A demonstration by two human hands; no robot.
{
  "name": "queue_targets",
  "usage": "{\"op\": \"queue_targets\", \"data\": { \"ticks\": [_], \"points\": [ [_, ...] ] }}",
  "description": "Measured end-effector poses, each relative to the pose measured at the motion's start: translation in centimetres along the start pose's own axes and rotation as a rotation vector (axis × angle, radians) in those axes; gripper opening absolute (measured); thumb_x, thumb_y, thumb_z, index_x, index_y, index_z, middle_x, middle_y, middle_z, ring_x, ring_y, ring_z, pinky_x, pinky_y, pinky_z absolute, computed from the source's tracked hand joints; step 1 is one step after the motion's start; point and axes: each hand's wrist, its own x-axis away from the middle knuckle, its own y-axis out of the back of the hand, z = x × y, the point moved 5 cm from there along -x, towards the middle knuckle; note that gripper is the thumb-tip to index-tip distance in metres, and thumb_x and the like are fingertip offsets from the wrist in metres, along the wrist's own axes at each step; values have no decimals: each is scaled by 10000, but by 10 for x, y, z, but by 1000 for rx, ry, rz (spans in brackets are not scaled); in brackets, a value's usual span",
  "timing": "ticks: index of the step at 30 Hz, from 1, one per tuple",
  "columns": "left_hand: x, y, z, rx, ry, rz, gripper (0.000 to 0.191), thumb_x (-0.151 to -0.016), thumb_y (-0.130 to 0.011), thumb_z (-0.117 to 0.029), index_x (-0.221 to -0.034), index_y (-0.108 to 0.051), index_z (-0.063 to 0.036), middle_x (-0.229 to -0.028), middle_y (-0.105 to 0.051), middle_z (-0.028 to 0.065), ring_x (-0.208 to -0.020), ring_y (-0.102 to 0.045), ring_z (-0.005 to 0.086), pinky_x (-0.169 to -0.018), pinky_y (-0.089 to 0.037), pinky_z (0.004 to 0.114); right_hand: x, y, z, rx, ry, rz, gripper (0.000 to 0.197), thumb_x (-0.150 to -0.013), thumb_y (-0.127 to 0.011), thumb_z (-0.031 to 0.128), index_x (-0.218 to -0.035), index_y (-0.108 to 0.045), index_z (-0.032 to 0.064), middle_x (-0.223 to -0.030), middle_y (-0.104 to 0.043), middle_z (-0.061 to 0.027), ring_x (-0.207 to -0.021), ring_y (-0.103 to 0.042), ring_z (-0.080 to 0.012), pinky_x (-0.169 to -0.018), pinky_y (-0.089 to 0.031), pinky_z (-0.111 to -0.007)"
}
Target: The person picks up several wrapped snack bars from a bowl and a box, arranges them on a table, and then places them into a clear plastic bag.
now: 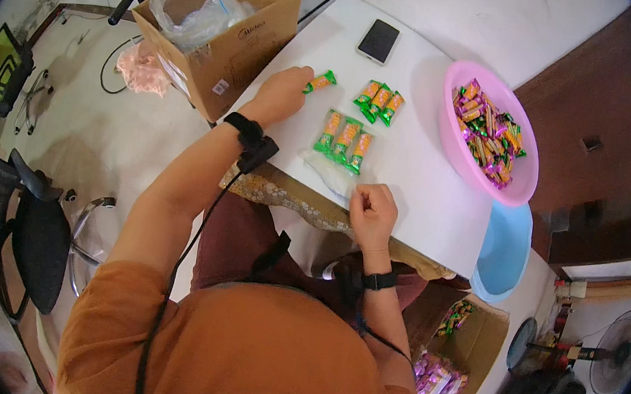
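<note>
On the white table, my left hand is at the left edge, its fingers at the end of a green and orange wrapped candy; whether they grip it is hidden. To the right of that candy lies a small group of similar candies. Three more wrapped candies lie side by side on or in a clear plastic bag near the front edge. My right hand rests at the front edge by the bag's right end, fingers curled; what they hold, if anything, cannot be seen.
A pink basin full of wrapped candies stands at the table's right, above a blue basin. A phone lies at the back. A cardboard box holding clear bags stands left. Another cardboard box with candies sits low right. Cables run from both wrists.
</note>
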Motion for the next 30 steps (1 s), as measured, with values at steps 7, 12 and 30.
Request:
{"op": "queue_targets", "data": {
  "ticks": [7, 12, 30],
  "points": [
    [89, 61, -24, 146, 31, -84, 233, -815, -652, -56, -1042, -625, -13, -928, -648, 183, -841, -641, 344, -748, -522, 408, 4, 0, -1, -5, -16, -45, 78, -797, -692, -9, -823, -626, 24, -749, -575, -83, -620, -556, -172, -573, -454, -280],
    [161, 75, -59, 285, 69, 69, 287, -807, -700, -30, -1088, -644, -5, -966, -672, 135, -826, -672, 253, -740, -551, 345, 8, 2, -4, -14, -12, -95, 90, -794, -697, -13, -822, -621, 25, -754, -580, -78, -620, -560, -165, -568, -460, -278],
    [132, -19, -138, 383, -32, 135, 271, -820, -674, -64, -1087, -636, -33, -950, -643, 178, -843, -636, 378, -736, -520, 436, -2, 9, 1, -285, -161, -59, 132, -770, -665, -36, -872, -636, 43, -829, -619, -118, -698, -627, -263, -604, -505, -335]
  ]
}}
